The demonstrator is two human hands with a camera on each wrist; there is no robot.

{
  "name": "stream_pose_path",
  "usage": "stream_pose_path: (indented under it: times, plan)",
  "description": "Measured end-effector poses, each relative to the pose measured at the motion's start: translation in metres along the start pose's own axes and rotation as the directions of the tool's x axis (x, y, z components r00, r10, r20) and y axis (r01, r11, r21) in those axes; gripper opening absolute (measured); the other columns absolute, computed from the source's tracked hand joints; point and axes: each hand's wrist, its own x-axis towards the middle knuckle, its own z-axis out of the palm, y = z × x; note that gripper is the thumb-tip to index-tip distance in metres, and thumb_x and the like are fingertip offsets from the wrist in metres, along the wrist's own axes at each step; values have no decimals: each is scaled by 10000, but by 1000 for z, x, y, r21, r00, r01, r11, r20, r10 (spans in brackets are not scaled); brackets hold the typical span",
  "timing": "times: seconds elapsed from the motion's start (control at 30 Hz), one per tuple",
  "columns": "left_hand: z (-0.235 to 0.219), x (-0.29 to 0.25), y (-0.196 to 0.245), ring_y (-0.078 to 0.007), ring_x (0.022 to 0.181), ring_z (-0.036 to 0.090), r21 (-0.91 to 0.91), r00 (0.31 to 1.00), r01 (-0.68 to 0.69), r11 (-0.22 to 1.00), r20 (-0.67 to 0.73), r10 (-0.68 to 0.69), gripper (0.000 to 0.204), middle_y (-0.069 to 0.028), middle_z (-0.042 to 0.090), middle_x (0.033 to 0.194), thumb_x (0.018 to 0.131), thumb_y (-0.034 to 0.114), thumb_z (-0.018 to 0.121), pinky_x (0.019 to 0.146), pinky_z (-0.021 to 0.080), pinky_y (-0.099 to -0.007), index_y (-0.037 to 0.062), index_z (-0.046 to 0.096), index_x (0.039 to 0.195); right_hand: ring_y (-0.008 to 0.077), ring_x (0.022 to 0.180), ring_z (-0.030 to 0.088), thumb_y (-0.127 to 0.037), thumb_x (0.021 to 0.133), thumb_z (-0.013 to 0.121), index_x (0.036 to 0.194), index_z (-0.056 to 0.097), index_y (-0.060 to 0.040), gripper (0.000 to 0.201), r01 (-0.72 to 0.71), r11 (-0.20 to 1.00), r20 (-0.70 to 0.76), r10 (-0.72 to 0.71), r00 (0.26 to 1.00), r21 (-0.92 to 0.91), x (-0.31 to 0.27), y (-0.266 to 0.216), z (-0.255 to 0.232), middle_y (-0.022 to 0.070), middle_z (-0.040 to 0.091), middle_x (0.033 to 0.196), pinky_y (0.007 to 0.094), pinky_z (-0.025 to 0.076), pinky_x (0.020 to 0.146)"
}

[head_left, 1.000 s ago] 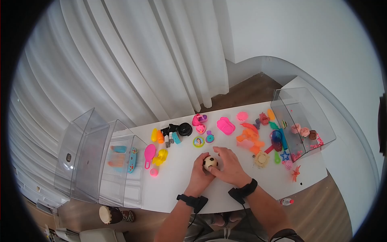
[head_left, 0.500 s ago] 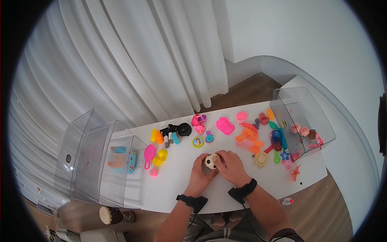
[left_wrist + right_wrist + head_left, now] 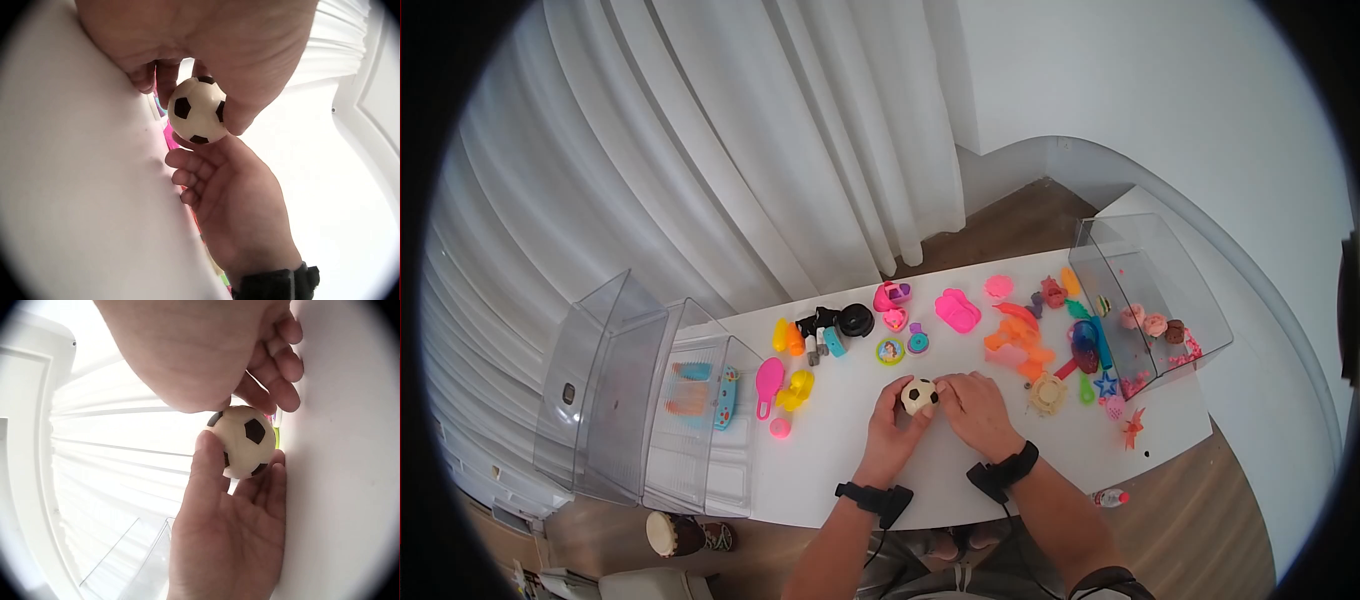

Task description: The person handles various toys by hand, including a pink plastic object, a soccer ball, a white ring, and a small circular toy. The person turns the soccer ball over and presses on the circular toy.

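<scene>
Head view: the left hand (image 3: pixel 887 432) grips a small black-and-white toy football (image 3: pixel 919 397), thumb on the near side and fingers curled round the far side. The right hand (image 3: pixel 980 415) faces it from the other side, fingers loosely bent and close together, tips at the ball; whether they pinch it or only touch it, I cannot tell. The ball sits between the two hands, over the white worktop (image 3: pixel 830 470).

Just beyond the hands lies a green-rimmed disc (image 3: pixel 890 351), with a pink toy (image 3: pixel 958 311) farther out. Left of the left hand are a yellow toy (image 3: pixel 796 390), a pink paddle (image 3: pixel 770 385) and a small pink ball (image 3: pixel 780 428); clear containers (image 3: pixel 615 405) stand farther left. Near the right hand, on its right, is a cream piece (image 3: pixel 1049 395); a clear box (image 3: pixel 1160 250) stands well beyond that, farther right.
</scene>
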Motion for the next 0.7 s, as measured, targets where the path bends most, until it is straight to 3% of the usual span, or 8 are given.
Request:
stream_pose_path:
  times: [0.1, 0.17, 0.27, 0.33, 0.5, 0.57, 0.7]
  plan:
    - [-2, -1, -7, -187, 1248, 613, 25, 1000, 21, 999, -3, -21, 661, -106, 611, 1333, 907, 136, 858, 1087, 506, -336, 10, 501, 1450, 385, 907, 665, -98, 995, 564, 1157, 726, -57, 233, 39, 987, -59, -30, 998, 153, 0, 4, 6, 158, 731, 908, 491, 507, 821]
    - [-3, -1, -11, -187, 1246, 615, 65, 1000, 20, 998, -4, -20, 674, -107, 612, 1315, 896, 127, 866, 1077, 514, -338, 5, 493, 1443, 358, 908, 672, 0, 873, 593, 1269, 684, -105, 419, 92, 973, -12, -92, 996, 213, -1, 6, 7, 114, 732, 976, 494, 489, 802]
    - [-4, -1, -14, -184, 1243, 623, 181, 997, 61, 982, -58, -51, 708, -104, 612, 1296, 872, 95, 878, 1071, 523, -339, 2, 471, 1443, 333, 1004, 675, 69, 850, 569, 1364, 649, -116, 552, 89, 983, 57, -99, 993, 160, -7, -3, 3, 101, 733, 1082, 466, 478, 905]
    - [-4, 1, -12, -176, 1221, 636, -79, 999, 3, 997, -36, -6, 692, -100, 613, 1305, 881, 75, 870, 1066, 529, -336, 10, 464, 1438, 321, 1021, 672, 69, 848, 566, 1370, 648, -119, 562, 79, 982, 75, -93, 993, 171, -6, -2, 3, 90, 727, 1096, 460, 468, 922]
    - [-3, 1, 3, -178, 1187, 664, -129, 1000, 6, 992, -8, -7, 607, -99, 642, 1292, 940, 86, 827, 1043, 548, -329, 38, 457, 1419, 313, 1016, 653, 7, 830, 599, 1329, 651, -140, 523, 91, 980, 61, -103, 993, 175, -7, 8, 9, 66, 712, 1071, 471, 466, 880]
    - [-3, 1, 2, -186, 1177, 677, -116, 1000, -7, 993, 8, 8, 596, -104, 653, 1295, 967, 108, 807, 1025, 559, -325, 54, 437, 1431, 314, 1044, 648, -52, 837, 649, 1334, 638, -121, 503, 151, 985, 80, -158, 984, 80, -7, 10, 10, 75, 704, 1116, 470, 469, 889]
    - [-5, 0, -2, -148, 1122, 662, -293, 993, 105, 950, -25, -117, 497, -110, 664, 1291, 1055, 214, 716, 952, 564, -316, 63, 425, 1429, 303, 1124, 644, -143, 846, 747, 1356, 620, -103, 527, 71, 990, 133, -88, 987, 123, -7, -8, 3, 89, 682, 1204, 451, 461, 977]
